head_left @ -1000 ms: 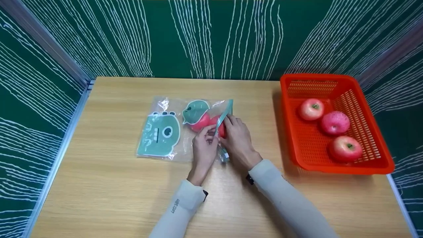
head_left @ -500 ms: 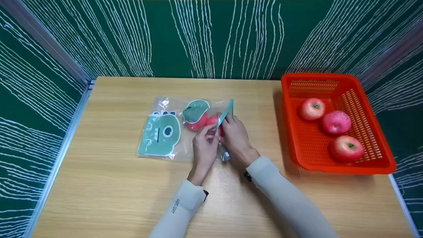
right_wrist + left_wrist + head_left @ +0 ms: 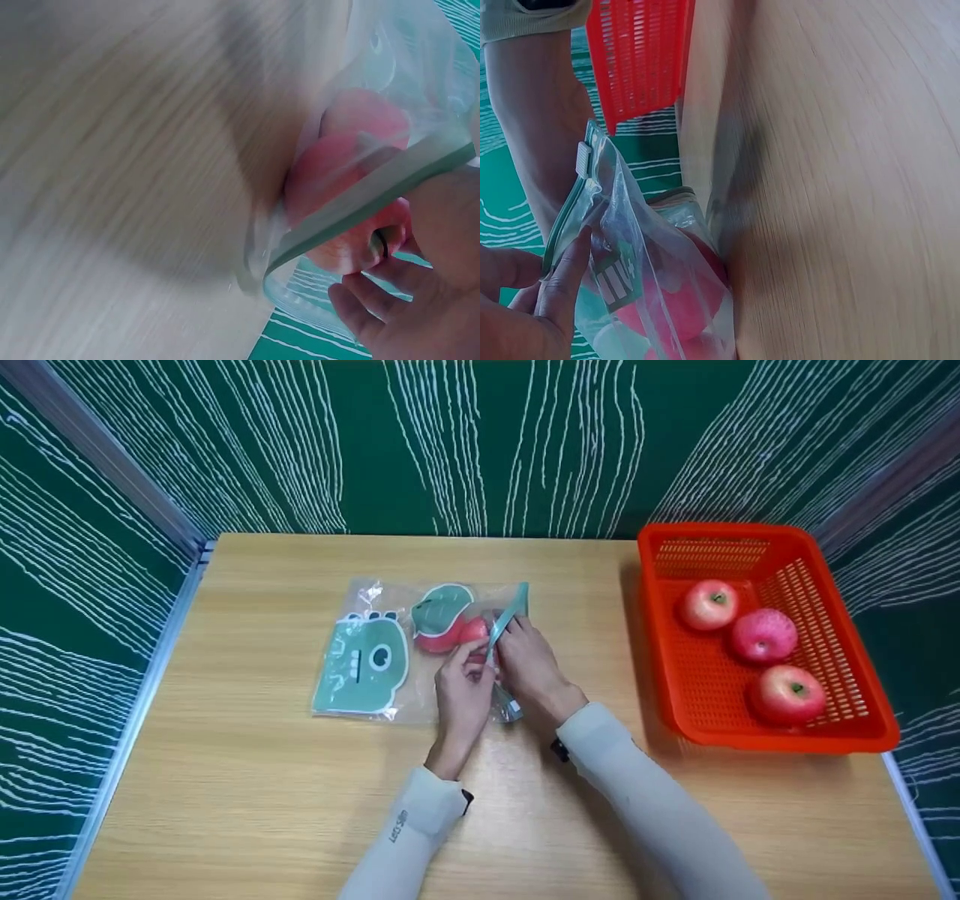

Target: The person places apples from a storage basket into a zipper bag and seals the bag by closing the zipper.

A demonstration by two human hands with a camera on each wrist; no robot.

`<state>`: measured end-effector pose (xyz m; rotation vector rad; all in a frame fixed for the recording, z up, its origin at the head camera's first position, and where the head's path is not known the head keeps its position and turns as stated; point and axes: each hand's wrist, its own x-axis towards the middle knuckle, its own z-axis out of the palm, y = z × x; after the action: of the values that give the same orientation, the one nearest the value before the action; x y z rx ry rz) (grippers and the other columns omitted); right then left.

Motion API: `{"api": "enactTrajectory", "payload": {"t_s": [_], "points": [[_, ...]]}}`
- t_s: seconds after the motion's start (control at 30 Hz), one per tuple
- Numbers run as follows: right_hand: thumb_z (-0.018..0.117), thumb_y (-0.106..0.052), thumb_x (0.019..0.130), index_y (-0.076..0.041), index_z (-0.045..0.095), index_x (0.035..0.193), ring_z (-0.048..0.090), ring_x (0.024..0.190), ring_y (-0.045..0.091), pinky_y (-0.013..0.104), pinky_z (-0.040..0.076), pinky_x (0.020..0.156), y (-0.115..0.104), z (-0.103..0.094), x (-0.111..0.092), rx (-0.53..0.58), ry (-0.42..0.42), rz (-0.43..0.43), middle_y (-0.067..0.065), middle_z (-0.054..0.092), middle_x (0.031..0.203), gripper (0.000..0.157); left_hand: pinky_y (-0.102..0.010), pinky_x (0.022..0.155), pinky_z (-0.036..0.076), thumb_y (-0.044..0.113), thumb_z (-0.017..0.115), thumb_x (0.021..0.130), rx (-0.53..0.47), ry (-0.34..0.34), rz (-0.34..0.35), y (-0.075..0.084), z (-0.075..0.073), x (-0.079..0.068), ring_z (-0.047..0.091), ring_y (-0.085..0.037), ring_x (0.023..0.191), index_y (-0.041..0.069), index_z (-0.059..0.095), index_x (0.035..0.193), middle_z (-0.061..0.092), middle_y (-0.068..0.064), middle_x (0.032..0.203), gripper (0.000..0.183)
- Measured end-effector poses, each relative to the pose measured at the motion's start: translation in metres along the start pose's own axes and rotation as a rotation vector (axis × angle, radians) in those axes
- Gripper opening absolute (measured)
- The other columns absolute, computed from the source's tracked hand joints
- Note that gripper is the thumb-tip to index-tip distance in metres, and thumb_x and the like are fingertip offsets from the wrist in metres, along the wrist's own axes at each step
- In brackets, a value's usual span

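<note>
A clear zip bag (image 3: 360, 660) with green cartoon prints lies in the middle of the wooden table, its mouth to the right. Through the plastic show two red apples, a farther apple (image 3: 436, 642) and a nearer apple (image 3: 474, 628) by the mouth. My left hand (image 3: 461, 690) pinches the front lip of the bag, near its white slider (image 3: 583, 159). My right hand (image 3: 529, 660) reaches into the mouth, its relaxed fingers (image 3: 367, 296) touching the nearer apple at the stem end. In the head view the green zip strip (image 3: 508, 619) crosses over the right fingertips.
An orange-red plastic basket (image 3: 780, 742) stands at the right side of the table. Inside are an upper apple (image 3: 709, 605), a middle apple (image 3: 764, 636) and a lower apple (image 3: 787, 695). Green walls with white lines enclose the table's back and sides.
My right hand has moved left, deeper into the bag mouth, and the nearer apple has shifted left with it. My left hand keeps its pinch on the lip.
</note>
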<state>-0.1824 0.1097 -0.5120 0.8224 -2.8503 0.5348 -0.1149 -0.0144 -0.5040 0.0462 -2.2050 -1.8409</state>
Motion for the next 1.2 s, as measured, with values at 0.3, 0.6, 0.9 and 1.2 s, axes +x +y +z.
{"api": "enactTrajectory", "payload": {"t_s": [0.3,0.6,0.9,1.2], "points": [[0.084,-0.005,0.088,0.006,0.050,0.148,0.049,0.138,0.044,0.053,0.043,0.120,0.004,-0.001,-0.001,0.087,-0.028,-0.050,0.028,0.053,0.147,0.070,-0.026,0.079,0.064,-0.010,0.069,0.095,0.032,-0.002,-0.019,-0.003,-0.001,0.001,0.074,-0.021,0.087,-0.002,0.070,0.127,0.071,-0.014,0.111,0.034],[0.073,-0.004,0.095,0.009,0.052,0.145,0.052,0.131,0.050,0.063,0.051,0.105,0.009,-0.005,-0.007,0.143,-0.035,-0.166,0.032,0.050,0.144,0.056,-0.026,0.071,0.063,-0.015,0.066,0.091,-0.032,0.023,0.052,-0.008,-0.001,0.001,0.075,-0.028,0.080,-0.007,0.071,0.120,0.072,-0.019,0.106,0.030],[0.072,-0.014,0.101,0.003,0.042,0.158,0.042,0.149,0.043,0.053,0.036,0.125,0.015,-0.009,-0.013,0.223,-0.120,-0.116,0.027,0.043,0.160,0.066,-0.029,0.073,0.064,-0.013,0.069,0.093,-0.023,0.020,0.042,-0.007,0.000,0.001,0.075,-0.026,0.081,-0.005,0.071,0.122,0.073,-0.020,0.108,0.031],[0.075,-0.024,0.101,-0.006,0.036,0.164,0.039,0.153,0.040,0.056,0.035,0.124,0.016,-0.025,-0.023,0.108,-0.172,0.023,0.019,0.037,0.168,0.076,-0.029,0.076,0.064,-0.012,0.069,0.093,-0.029,0.017,0.024,-0.006,-0.001,0.000,0.074,-0.027,0.087,-0.004,0.071,0.124,0.072,-0.017,0.111,0.032]]}}
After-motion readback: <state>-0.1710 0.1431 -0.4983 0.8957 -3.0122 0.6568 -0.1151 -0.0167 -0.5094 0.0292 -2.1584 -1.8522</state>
